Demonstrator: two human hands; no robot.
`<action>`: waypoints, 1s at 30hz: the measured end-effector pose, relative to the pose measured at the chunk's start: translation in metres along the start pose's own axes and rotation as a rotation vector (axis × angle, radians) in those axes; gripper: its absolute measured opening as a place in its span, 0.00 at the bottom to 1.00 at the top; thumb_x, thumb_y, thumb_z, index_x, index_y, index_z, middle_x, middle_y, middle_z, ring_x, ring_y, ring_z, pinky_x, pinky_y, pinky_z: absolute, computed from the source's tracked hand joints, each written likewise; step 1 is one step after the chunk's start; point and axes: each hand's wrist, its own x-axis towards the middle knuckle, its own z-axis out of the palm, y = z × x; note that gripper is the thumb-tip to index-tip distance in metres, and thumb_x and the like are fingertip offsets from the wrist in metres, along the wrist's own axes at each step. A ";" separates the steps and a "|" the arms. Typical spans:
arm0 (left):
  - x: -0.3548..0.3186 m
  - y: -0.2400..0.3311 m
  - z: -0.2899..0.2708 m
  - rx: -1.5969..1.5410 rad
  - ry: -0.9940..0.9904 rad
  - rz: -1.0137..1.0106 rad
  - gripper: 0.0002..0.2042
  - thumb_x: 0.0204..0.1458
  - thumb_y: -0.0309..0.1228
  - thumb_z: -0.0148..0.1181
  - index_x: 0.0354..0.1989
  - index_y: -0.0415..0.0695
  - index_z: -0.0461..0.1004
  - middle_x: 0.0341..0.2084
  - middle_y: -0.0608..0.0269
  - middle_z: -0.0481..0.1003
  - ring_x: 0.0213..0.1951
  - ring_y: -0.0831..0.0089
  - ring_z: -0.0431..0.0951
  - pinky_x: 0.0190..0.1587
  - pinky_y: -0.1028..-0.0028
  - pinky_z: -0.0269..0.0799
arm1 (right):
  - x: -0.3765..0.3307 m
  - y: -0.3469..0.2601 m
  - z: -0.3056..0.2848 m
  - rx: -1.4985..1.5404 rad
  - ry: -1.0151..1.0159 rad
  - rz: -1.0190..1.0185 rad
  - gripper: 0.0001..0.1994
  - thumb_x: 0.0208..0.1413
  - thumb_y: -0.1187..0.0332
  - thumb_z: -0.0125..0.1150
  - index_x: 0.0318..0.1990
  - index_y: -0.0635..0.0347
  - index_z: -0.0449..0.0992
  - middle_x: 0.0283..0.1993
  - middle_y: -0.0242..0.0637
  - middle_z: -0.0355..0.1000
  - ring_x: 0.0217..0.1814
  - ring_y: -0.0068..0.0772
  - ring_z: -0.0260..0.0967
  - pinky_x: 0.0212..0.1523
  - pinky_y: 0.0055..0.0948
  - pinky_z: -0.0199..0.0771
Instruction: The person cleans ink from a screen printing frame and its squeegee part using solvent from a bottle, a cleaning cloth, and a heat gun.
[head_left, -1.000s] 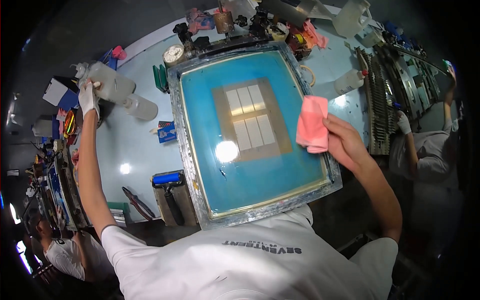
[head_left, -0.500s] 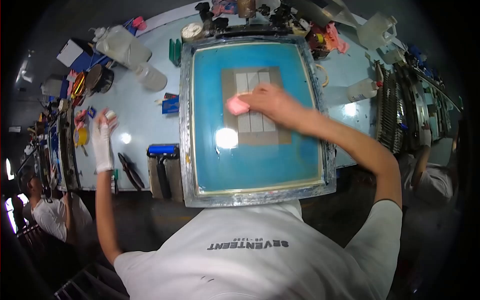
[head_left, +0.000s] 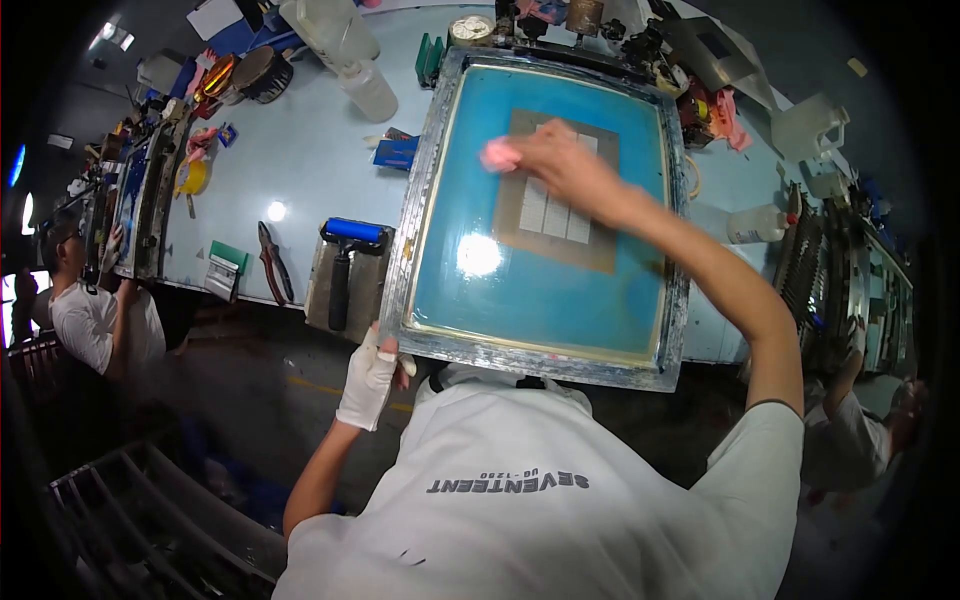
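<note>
A screen-printing frame with grey metal sides and blue mesh lies in front of me. A brownish rectangle with pale gridded panels marks its middle. My right hand, bare and slightly blurred, is closed on a pink cloth over the upper left part of the mesh. My left hand, in a white glove with some fingertips bare, grips the frame's near left corner. Part of its fingers is hidden at the corner. Just left of the frame rests a blue roller with a black handle.
Pliers and a green-edged squeegee lie near the table's front edge. Plastic bottles stand behind. At right are another bottle and a clear jug. Co-workers are at both sides.
My left hand has come from above the left tabletop to the frame's near left corner. My right hand has moved the pink cloth farther up the mesh. The view has shifted.
</note>
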 end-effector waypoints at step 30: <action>-0.182 0.039 -0.397 0.240 1.563 0.406 0.18 0.69 0.44 0.46 0.44 0.43 0.76 0.34 0.64 0.79 0.30 0.74 0.76 0.42 0.68 0.75 | -0.063 0.038 -0.078 0.052 -0.227 0.333 0.15 0.64 0.72 0.56 0.57 0.62 0.78 0.55 0.45 0.78 0.51 0.48 0.71 0.58 0.37 0.68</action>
